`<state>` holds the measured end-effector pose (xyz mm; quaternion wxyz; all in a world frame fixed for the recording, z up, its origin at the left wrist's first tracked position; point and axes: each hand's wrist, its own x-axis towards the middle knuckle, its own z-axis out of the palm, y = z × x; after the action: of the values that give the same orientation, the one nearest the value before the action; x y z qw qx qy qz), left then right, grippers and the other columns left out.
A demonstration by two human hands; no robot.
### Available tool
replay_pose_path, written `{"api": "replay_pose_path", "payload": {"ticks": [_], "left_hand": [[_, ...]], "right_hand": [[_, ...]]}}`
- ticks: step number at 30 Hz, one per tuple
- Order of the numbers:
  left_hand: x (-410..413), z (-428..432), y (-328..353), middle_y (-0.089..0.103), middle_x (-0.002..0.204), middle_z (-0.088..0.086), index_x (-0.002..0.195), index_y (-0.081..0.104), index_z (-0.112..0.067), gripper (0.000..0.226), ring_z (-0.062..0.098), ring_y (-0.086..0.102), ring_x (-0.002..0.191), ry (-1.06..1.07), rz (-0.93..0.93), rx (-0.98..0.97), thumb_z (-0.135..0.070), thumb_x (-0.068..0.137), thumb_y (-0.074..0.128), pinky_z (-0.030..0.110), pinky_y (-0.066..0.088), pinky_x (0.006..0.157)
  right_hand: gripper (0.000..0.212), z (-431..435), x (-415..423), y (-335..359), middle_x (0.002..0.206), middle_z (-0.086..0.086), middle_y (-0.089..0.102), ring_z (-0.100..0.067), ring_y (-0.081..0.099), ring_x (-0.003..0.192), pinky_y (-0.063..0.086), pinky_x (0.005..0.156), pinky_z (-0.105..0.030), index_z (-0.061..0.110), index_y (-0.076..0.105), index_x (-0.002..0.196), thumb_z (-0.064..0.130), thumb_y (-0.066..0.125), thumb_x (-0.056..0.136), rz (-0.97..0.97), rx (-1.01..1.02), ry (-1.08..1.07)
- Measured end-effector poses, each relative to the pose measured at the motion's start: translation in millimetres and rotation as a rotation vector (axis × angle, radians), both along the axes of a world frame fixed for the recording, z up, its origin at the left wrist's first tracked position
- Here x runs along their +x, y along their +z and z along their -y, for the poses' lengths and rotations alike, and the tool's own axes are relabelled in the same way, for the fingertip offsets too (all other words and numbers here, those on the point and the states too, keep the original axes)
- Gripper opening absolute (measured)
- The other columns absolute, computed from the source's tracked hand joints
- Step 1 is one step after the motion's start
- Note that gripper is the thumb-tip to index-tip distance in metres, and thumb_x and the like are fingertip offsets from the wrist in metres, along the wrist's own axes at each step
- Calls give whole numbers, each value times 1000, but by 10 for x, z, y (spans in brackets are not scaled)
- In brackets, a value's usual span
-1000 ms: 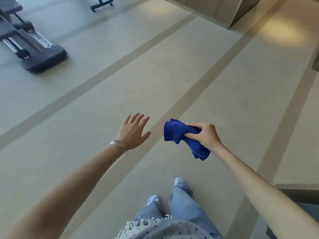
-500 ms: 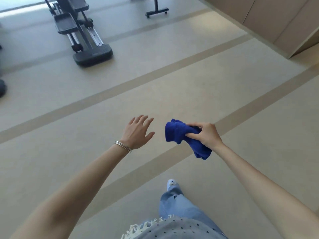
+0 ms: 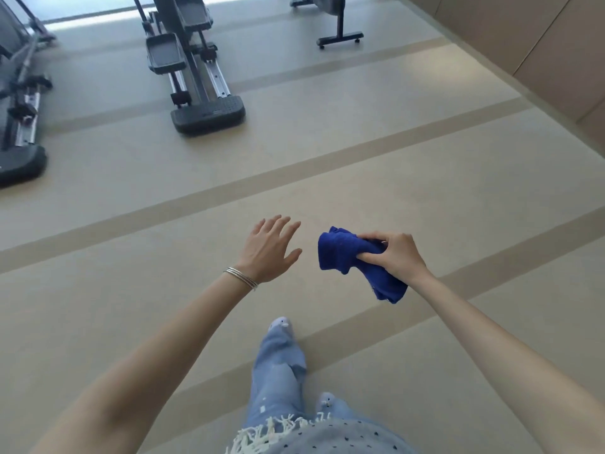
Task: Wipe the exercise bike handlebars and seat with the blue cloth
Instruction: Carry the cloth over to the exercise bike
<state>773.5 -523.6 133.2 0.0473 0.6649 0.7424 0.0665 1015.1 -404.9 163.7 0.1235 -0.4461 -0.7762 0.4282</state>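
**Cloth in hand, gym floor ahead**

The right hand (image 3: 397,255) grips the bunched blue cloth (image 3: 347,255), fingers (image 3: 371,257) closed around its middle so both ends hang free. The left hand (image 3: 268,249) is held just beside the cloth, apart from it, fingers spread and empty, with thin bangles (image 3: 240,278) at the wrist. An elliptical machine (image 3: 193,73) stands well ahead on the striped floor (image 3: 131,257); a bike base (image 3: 339,36) lies farther back at the top edge of the view.
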Motion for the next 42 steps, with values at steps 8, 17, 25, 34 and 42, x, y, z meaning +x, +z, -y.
{"api": "replay_pose_path", "payload": {"ticks": [8,17,25,34,42], "left_hand": [[-1114,-906,115,47,138,13,137,40,-12,58,33,38,131,-16,-15,5,-42,88,50,45,30,108],[-2227,-1805,270,38,145,11,140,35,-15,59,29,32,134,-40,-52,7,-43,90,47,41,23,111],[-2754,-2555,31,36,148,9,141,33,-16,59,30,28,137,-1,-41,-30,-45,91,44,46,19,113],[-3526,-4032,142,30,151,6,142,31,-19,58,28,21,140,67,-62,-65,-46,92,41,45,14,115],[-4129,-5132,251,33,149,8,141,32,-19,56,28,22,140,120,-70,-47,-45,92,42,46,14,114]], "right_hand": [[32,-870,-1135,87,92,7,73,-9,66,88,49,82,-23,24,71,99,12,74,69,-44,-2,-35],[33,-1636,-2184,199,92,10,73,-6,66,89,49,81,-21,24,71,98,12,75,68,-78,-11,-60],[32,-2520,-2768,121,86,16,71,9,62,81,44,71,-3,29,71,96,12,75,69,-31,2,-10],[34,-4071,-3591,178,86,19,71,3,65,84,49,77,-17,42,69,86,13,74,69,-69,-6,44],[31,-5341,-4249,270,90,11,73,-3,65,86,46,75,-12,29,71,96,14,74,70,-57,14,72]]}}
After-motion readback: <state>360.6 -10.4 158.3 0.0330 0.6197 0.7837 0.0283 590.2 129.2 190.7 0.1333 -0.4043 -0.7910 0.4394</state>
